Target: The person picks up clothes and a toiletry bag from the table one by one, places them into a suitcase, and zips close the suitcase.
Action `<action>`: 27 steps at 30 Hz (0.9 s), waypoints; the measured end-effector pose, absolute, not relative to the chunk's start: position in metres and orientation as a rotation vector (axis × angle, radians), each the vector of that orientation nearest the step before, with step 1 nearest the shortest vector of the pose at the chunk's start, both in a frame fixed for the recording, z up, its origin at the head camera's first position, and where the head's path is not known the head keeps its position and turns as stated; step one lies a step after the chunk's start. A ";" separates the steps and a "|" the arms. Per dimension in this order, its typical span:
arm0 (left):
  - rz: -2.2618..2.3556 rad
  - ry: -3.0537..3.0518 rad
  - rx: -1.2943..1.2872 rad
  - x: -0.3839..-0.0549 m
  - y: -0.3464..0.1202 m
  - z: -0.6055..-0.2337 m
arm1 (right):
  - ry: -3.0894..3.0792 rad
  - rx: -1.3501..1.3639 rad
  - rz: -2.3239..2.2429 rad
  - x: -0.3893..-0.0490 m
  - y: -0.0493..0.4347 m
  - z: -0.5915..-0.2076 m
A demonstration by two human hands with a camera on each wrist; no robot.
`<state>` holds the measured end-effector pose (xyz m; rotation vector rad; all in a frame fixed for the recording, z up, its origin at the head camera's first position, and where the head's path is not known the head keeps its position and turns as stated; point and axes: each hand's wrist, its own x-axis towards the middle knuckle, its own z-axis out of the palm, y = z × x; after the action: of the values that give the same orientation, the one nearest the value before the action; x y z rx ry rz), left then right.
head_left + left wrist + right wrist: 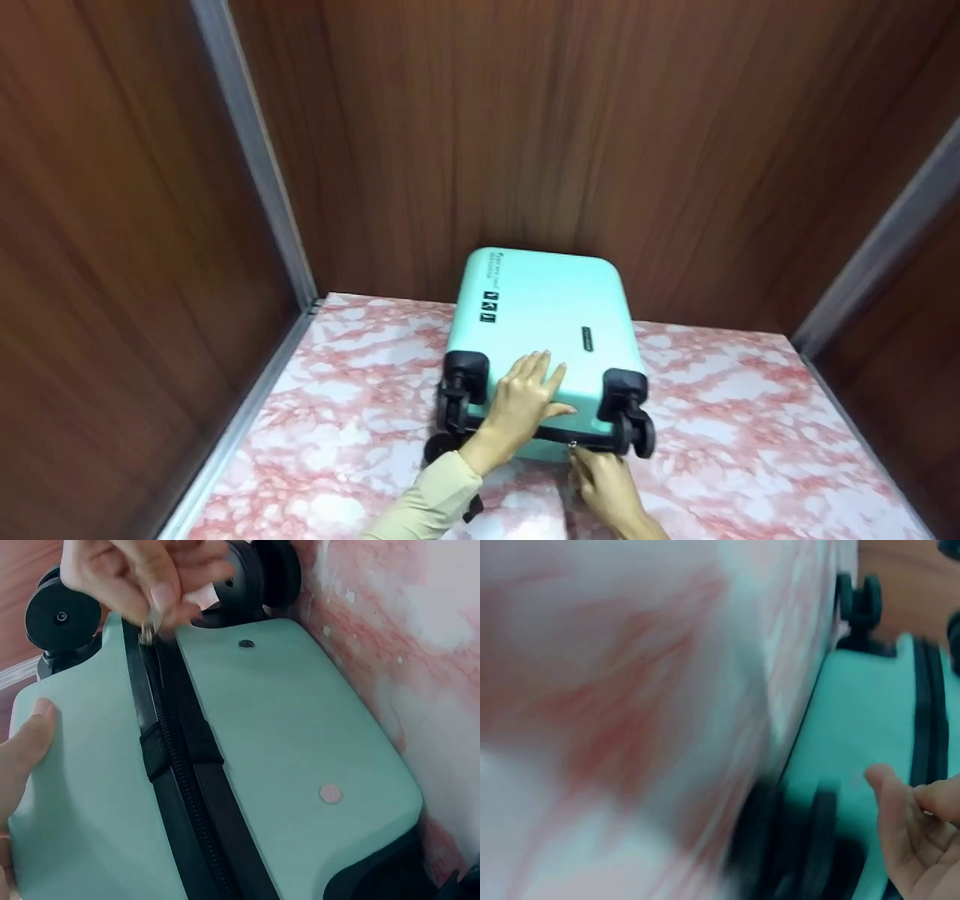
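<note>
A mint-green hard-shell suitcase lies on its side, its black wheels facing the person. My left hand rests on the shell near the wheel end, with fingers extended; in the left wrist view its thumb lies against the green surface. Lower down, my right hand pinches a small metal zipper pull between thumb and fingers. The closed black zipper runs between the two shell halves. In the right wrist view, the curled fingers show beside the zipper band, and the pull is not visible there.
The suitcase lies on a surface with a red-and-white marbled pattern. Brown wood-look panels stand behind and at both sides, with grey metal strips at the corners. Part of the right wrist view is blurred.
</note>
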<state>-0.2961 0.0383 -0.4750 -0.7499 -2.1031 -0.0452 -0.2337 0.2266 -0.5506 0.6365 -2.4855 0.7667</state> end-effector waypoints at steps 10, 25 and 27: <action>-0.106 -2.118 -0.776 -0.295 0.041 -0.476 | -2.574 0.568 0.749 -0.224 0.223 -0.553; -0.115 -2.142 -0.764 -0.295 0.038 -0.476 | -2.370 0.662 0.735 -0.231 0.213 -0.556; -0.106 -2.140 -0.757 -0.295 0.038 -0.475 | -2.378 0.665 0.731 -0.232 0.211 -0.555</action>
<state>-0.2955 0.0380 -0.4753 -0.7570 -2.1402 -0.1056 -0.2319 0.2106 -0.5546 0.6653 -2.3779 0.7307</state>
